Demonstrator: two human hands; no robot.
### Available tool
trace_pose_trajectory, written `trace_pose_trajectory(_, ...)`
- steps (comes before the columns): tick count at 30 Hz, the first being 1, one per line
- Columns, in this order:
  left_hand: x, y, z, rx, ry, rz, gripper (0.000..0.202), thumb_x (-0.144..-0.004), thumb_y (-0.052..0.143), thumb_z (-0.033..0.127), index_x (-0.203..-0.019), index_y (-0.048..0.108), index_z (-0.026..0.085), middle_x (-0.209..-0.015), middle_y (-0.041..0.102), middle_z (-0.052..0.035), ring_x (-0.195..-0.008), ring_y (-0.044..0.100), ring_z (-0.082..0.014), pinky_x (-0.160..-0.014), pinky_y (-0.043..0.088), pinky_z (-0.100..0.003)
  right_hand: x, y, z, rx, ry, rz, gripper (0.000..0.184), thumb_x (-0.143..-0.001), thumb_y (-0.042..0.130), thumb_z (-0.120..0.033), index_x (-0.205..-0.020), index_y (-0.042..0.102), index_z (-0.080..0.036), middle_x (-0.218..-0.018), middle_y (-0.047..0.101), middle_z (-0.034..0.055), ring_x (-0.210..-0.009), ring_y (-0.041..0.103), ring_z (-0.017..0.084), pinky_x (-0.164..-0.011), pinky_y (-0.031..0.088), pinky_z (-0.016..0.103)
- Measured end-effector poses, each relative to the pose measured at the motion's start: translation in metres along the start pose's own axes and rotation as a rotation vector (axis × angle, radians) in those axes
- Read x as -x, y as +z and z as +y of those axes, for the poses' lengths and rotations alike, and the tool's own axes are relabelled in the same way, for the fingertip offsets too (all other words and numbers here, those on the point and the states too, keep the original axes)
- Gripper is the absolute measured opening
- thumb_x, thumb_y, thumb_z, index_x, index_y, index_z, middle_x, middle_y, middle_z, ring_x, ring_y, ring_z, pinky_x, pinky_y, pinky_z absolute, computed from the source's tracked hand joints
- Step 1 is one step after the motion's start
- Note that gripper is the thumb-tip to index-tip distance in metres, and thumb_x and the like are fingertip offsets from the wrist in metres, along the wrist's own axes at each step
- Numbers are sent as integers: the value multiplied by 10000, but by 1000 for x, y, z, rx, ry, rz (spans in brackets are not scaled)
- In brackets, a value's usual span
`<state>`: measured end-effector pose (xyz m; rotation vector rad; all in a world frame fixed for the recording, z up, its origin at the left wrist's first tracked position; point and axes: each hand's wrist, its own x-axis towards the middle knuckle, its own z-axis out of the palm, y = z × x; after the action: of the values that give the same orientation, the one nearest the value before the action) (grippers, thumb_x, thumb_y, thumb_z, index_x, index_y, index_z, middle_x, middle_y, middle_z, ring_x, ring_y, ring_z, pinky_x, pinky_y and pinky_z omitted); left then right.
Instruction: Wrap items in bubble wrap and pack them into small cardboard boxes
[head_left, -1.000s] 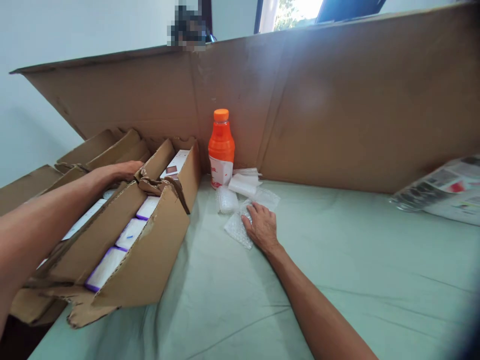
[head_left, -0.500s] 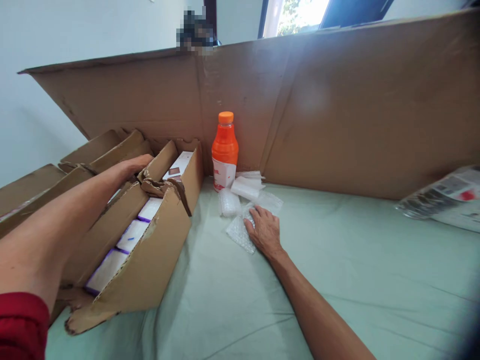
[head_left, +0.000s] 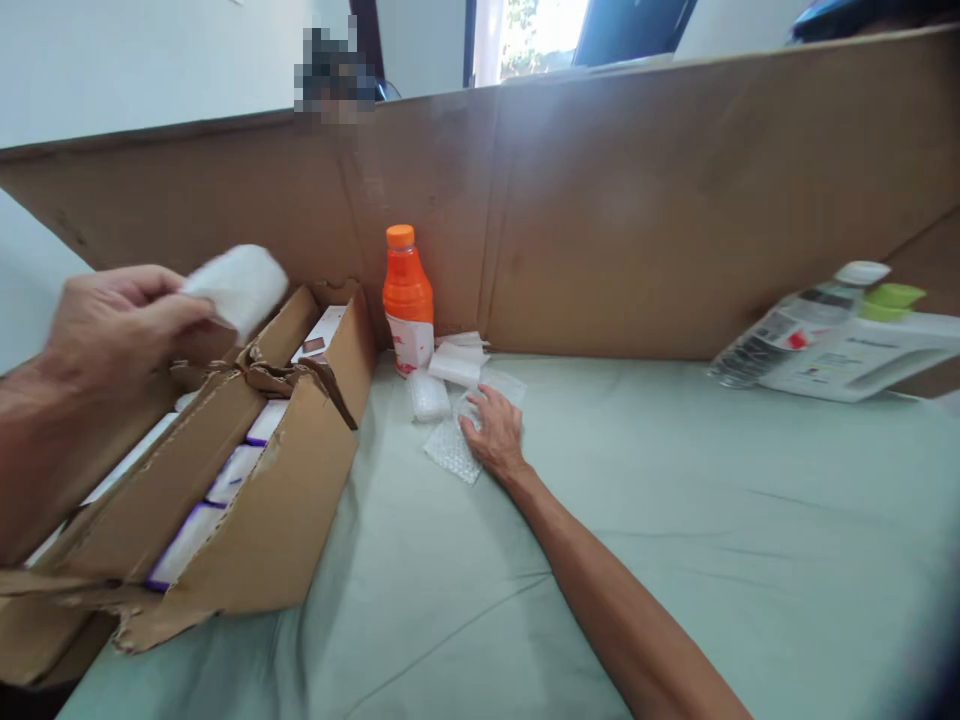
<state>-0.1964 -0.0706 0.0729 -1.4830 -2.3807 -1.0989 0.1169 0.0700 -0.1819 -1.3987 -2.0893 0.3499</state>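
At the left, my left hand [head_left: 124, 315] is raised above the cardboard dividers, its fingers pinching the edge of a white rounded packet [head_left: 238, 285]. Motion blurs the packet, so its material is unclear. Lying on the cloth, a sheet of bubble wrap [head_left: 452, 450] is under my right hand [head_left: 495, 432], whose fingers are spread and rest on it. Just beyond are a small bubble-wrapped bundle [head_left: 429, 397] and folded white wrap pieces [head_left: 456, 364]. An orange bottle [head_left: 409, 300] stands behind them.
Cardboard compartments [head_left: 277, 530] at the left hold several white boxes with purple edges [head_left: 187, 545]. A tall cardboard panel [head_left: 600, 220] runs along the back. At the right, a clear plastic bottle [head_left: 795, 325] leans by a white jug with a green cap [head_left: 847, 365].
My left hand has come up out of the cardboard compartments with the white packet. My right hand stays on the bubble wrap. The view has turned right, showing more of the bottle and jug.
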Motion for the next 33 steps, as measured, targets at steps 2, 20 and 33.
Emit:
trace_pose_trajectory(2, 24, 9, 33, 66, 182, -137, 241, -708, 618, 412, -801, 702, 205, -678, 662, 31, -605, 547, -137, -546, 398, -261, -5, -14, -9, -298, 1, 7, 507, -888, 617, -389, -1360, 575, -208, -1478, 544, 153, -1346, 504, 308, -1070, 402, 482)
trace_pose_trajectory(20, 27, -55, -87, -164, -140, -471, 297, -728, 574, 425, -883, 707, 210, -777, 722, -5, -718, 629, -195, -655, 484, -277, -66, -20, 43, -230, -4, 108, 663, -792, 687, -486, -1361, 568, -167, -1346, 607, 198, -1171, 615, 342, -972, 506, 517)
trace_pose_trajectory(33, -19, 27, -122, -622, -115, -455, 340, -723, 644, 409, -931, 761, 166, -1052, 762, -200, -1022, 691, -389, -804, 510, -396, -12, 28, 0, 396, -162, -46, 441, -974, 486, -331, -1372, 590, -173, -1440, 559, 178, -1199, 585, 312, -947, 438, 434)
